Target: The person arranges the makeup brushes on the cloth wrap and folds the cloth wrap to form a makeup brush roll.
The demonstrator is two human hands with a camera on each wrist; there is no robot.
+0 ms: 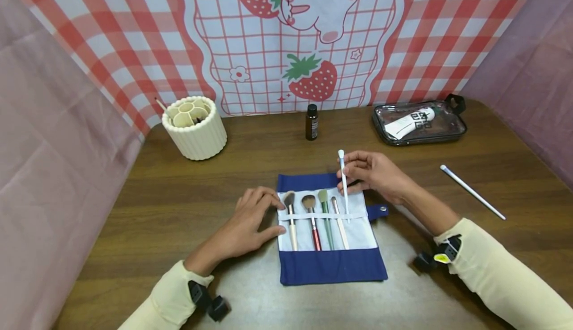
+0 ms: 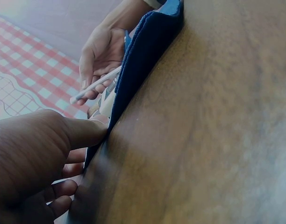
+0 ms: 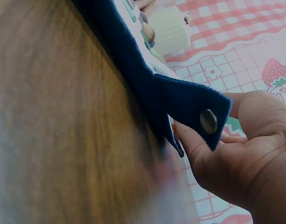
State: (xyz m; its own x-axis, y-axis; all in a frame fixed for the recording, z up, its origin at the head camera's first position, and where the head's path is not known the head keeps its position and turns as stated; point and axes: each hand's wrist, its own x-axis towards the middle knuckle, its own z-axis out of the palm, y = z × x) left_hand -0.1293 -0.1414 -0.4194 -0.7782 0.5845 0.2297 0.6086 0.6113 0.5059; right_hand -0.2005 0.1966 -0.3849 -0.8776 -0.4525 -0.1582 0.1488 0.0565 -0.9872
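A blue makeup brush roll (image 1: 333,267) lies unfolded, its pale lining crossed by an elastic strap. Under the strap sit a brush with a dark angled head (image 1: 290,203), a red-handled brush (image 1: 316,233), a green brush (image 1: 328,220) and a slim white-handled brush (image 1: 341,228). My right hand (image 1: 373,173) pinches a white makeup brush (image 1: 343,178), head up, its lower end at the strap's right part. My left hand (image 1: 250,220) rests at the roll's left edge, thumb and fingers spread and touching it. The snap tab (image 3: 194,105) partly hides the right fingers in the right wrist view.
Another white brush (image 1: 472,192) lies on the table at right. Along the back stand a cream ribbed holder (image 1: 199,136), a small dark bottle (image 1: 312,123) and a clear black-edged pouch (image 1: 443,130) with a white tube (image 1: 409,123). A checkered cloth hangs behind.
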